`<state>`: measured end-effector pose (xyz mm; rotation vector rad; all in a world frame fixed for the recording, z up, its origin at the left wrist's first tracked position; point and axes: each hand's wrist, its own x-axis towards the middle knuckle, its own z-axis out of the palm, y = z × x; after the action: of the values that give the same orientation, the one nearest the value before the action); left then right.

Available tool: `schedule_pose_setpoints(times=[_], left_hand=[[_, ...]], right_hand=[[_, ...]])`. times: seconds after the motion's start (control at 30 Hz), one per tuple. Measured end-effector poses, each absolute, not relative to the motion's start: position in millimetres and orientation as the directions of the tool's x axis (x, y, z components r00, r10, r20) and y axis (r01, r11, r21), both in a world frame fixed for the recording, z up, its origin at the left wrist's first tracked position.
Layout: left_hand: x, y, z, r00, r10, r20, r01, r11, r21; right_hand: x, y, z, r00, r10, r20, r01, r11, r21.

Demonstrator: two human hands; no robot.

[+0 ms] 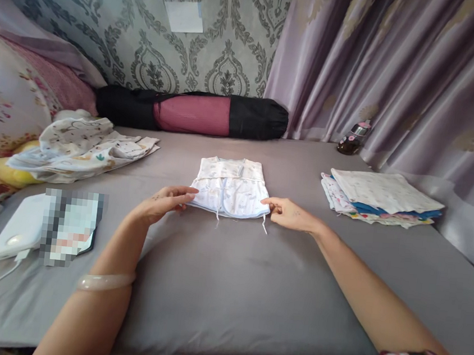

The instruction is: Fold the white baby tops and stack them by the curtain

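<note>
A small white baby garment (231, 187), folded into a rough rectangle with thin ties hanging from its near edge, lies flat on the grey bed (225, 289). Everything else is placed here in relation to that garment.

The left hand (165, 202) rests on the bed at the garment's near left corner, its fingertips touching that corner; the grip is pinched lightly on the fabric edge, thumb under and fingers over, as far as the view shows. A pale bangle (104, 282) circles the left forearm nearer the camera. The right hand (288, 212) sits at the garment's near right corner, its fingers drawn together and nipping the hem just beside one dangling tie.

Well to the right of the garment lies a flat stack of folded cloths (381, 198), white on top with blue and patterned layers beneath. Beyond that stack, against the mauve curtain (400, 70), stands a small dark bottle (352, 139). Well to the left of the garment is a loose heap of printed cream clothing (81, 147). Behind the garment, along the wall, lies a rolled mat in a black and pink bag (193, 112). Nearer the camera and left of the garment sit a white device with a cable (20, 228) and a blurred flat item beside it.
</note>
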<state>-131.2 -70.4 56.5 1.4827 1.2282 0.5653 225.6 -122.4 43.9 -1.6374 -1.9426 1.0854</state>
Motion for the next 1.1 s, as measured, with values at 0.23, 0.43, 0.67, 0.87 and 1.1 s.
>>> schedule_pose_setpoints(times=[0.23, 0.43, 0.67, 0.87, 1.1], left_hand=[[-139, -60, 57, 0.426, 0.890, -0.163, 0.545, -0.109, 0.832], [-124, -31, 37, 0.314, 0.935, 0.164, 0.684, -0.343, 0.644], [-103, -1, 23, 0.161, 0.935, 0.317, 0.710, -0.333, 0.621], [-78, 42, 16, 0.025, 0.945, 0.325, 0.799, -0.214, 0.562], [-62, 72, -4, -0.094, 0.970, 0.225, 0.850, -0.039, 0.525]], right_hand=[[215, -109, 42, -0.090, 0.989, 0.116, 0.899, 0.131, -0.418], [204, -87, 38, -0.096, 0.953, 0.287, 0.884, 0.214, -0.416], [199, -57, 31, 0.068, 0.955, 0.288, 0.890, 0.072, -0.450], [193, -8, 34, 0.116, 0.946, 0.301, 0.928, 0.004, -0.372], [193, 25, 18, 0.291, 0.943, 0.160, 0.896, -0.209, -0.391]])
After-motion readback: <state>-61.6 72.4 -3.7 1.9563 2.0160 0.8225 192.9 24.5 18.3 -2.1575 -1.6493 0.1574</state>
